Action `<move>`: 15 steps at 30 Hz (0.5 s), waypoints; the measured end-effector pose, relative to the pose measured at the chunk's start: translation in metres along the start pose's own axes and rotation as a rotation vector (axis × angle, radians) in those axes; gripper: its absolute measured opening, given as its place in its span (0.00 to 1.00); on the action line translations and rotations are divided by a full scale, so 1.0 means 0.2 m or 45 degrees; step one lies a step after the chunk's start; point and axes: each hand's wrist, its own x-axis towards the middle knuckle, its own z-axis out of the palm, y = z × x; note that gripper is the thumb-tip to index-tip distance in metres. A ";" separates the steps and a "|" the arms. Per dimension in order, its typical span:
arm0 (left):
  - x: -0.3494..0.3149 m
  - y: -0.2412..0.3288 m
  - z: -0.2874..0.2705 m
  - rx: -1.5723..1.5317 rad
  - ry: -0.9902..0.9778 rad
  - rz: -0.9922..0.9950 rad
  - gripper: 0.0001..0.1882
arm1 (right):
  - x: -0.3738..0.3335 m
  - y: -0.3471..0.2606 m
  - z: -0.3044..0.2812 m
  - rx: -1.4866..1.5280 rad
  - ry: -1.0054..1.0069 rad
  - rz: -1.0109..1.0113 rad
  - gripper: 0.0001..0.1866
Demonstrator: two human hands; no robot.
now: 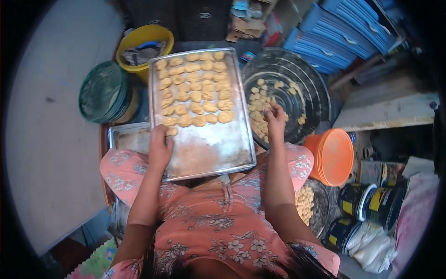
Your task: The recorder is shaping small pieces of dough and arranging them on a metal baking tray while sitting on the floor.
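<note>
A metal baking tray (209,156) lies tilted across my lap, its upper part covered with rows of flattened yellow dough pieces (196,96). My left hand (161,148) is closed at the tray's left side, with its fingertips on a dough piece (172,131) that begins the lowest row. To the right, over a large round black basin (313,88), my right hand (276,117) has its fingers pinched on a small dough lump (272,99). Many small dough lumps (255,104) lie in that basin, mostly along its left side.
Behind the tray on the left stand a yellow bucket (144,37) and a green bucket (102,93). Another tray (132,135) sits under the left edge. Orange buckets (335,158), dark pails (383,207) and a second basin (325,204) of lumps are at my right. Blue drawers (332,42) stand behind.
</note>
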 end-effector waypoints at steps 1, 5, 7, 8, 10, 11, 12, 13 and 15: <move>0.01 0.00 0.00 -0.003 0.041 0.020 0.17 | 0.05 0.02 -0.04 -0.004 0.034 0.008 0.20; 0.04 0.11 -0.01 0.033 0.032 -0.015 0.22 | 0.30 0.32 -0.17 0.216 0.404 0.335 0.24; 0.05 0.22 0.01 0.068 -0.010 0.066 0.24 | 0.42 0.67 -0.32 -0.231 0.254 0.656 0.29; 0.04 0.28 0.02 0.103 -0.031 0.132 0.26 | 0.44 0.79 -0.34 -0.221 0.246 0.671 0.29; 0.01 0.41 0.12 0.122 -0.325 0.252 0.31 | 0.48 0.96 -0.35 -0.770 0.281 1.005 0.36; -0.02 0.46 0.17 0.203 -0.454 0.382 0.33 | 0.51 0.97 -0.29 -0.764 0.254 1.011 0.36; -0.05 0.47 0.24 0.226 -0.449 0.545 0.32 | 0.51 0.92 -0.19 -1.058 0.104 0.812 0.39; -0.04 0.52 0.30 0.225 -0.456 0.542 0.32 | 0.53 0.89 -0.19 -1.346 -0.011 0.598 0.42; 0.00 0.60 0.40 0.188 -0.490 0.704 0.32 | 0.66 0.97 -0.18 -1.463 -0.121 0.490 0.50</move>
